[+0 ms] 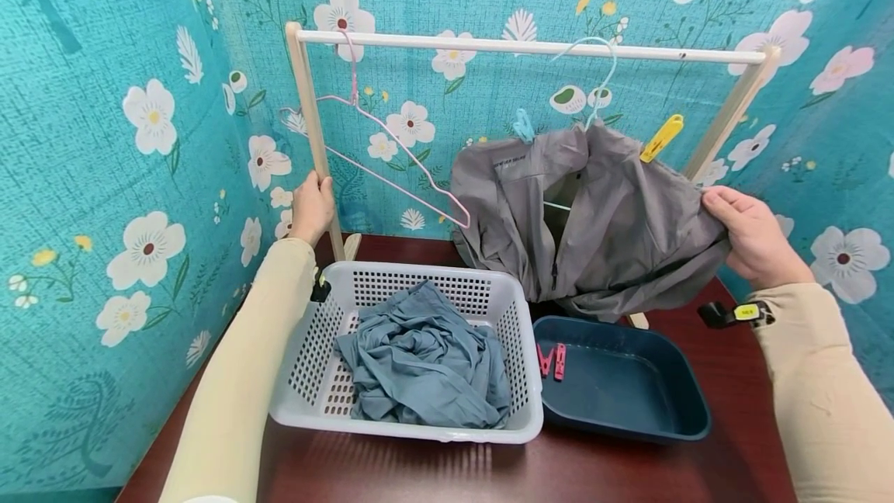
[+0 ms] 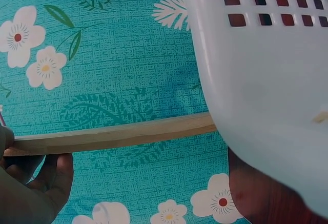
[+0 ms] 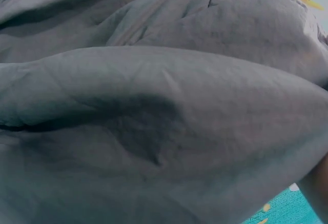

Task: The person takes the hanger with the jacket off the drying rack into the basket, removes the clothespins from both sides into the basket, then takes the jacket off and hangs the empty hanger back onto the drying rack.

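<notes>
A grey jacket (image 1: pixel 628 216) hangs on a light blue hanger (image 1: pixel 613 72) from the white rail of a wooden rack. A blue clothespin (image 1: pixel 523 126) and a yellow clothespin (image 1: pixel 662 138) clip its shoulders. My right hand (image 1: pixel 757 235) pinches the jacket's right-hand side and draws it outward; grey cloth fills the right wrist view. On the left, my left hand (image 1: pixel 313 206) grips the rack's wooden post (image 1: pixel 317 123), thumb and fingers on either side of it. The same post (image 2: pixel 118 136) crosses the left wrist view beside the basket.
A pink hanger (image 1: pixel 391 134) hangs bare at the rail's left. Below stands a white basket (image 1: pixel 527 363) holding crumpled blue-grey cloth (image 1: pixel 426 363). To its right sits a dark blue tub (image 1: pixel 628 386) with red clothespins (image 1: pixel 559 362) inside. Flowered teal fabric surrounds the dark red table (image 1: pixel 363 468).
</notes>
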Demonstrator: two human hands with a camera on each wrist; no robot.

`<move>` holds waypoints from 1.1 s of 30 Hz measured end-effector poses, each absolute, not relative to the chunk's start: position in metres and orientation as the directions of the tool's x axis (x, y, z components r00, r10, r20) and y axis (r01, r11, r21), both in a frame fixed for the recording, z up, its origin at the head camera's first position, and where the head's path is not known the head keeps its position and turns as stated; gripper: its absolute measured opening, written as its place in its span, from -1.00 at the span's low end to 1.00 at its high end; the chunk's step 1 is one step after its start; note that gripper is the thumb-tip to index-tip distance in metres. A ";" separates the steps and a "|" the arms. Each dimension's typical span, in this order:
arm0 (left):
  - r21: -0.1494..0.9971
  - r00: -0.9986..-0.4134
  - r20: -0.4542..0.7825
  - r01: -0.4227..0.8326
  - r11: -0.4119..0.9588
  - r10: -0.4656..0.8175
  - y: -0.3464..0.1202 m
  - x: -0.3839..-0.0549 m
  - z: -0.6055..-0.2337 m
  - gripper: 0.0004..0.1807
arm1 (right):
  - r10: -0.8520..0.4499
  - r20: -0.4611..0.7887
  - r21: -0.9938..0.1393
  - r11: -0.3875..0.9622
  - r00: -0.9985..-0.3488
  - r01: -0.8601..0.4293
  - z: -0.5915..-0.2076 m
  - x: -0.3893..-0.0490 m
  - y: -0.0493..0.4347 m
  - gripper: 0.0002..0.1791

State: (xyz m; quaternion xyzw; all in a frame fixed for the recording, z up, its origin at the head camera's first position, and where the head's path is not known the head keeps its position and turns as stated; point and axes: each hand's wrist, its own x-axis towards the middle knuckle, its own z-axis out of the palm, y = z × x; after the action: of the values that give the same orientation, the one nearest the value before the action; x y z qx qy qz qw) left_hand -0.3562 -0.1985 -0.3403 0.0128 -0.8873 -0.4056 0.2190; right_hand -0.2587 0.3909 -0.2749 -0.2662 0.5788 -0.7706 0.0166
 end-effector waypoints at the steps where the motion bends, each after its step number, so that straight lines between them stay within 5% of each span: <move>1: 0.725 -0.902 0.382 0.158 0.670 -0.201 -0.199 -0.356 -0.341 -0.61 | -0.339 0.390 -0.902 -0.328 -0.856 -0.280 -0.276 -0.259 0.391 -0.64; 33: 0.734 -0.903 0.382 0.167 0.658 -0.197 -0.199 -0.356 -0.341 -0.60 | -0.547 0.282 -0.954 -0.243 -0.788 -0.173 -0.288 -0.257 0.398 -0.54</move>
State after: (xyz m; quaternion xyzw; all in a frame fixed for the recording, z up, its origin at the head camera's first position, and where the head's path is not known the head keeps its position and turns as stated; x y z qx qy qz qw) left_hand -0.3562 -0.1994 -0.3411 0.0086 -0.8835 -0.4133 0.2204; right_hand -0.2569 0.3983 -0.2882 -0.2994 0.6016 -0.7294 0.1283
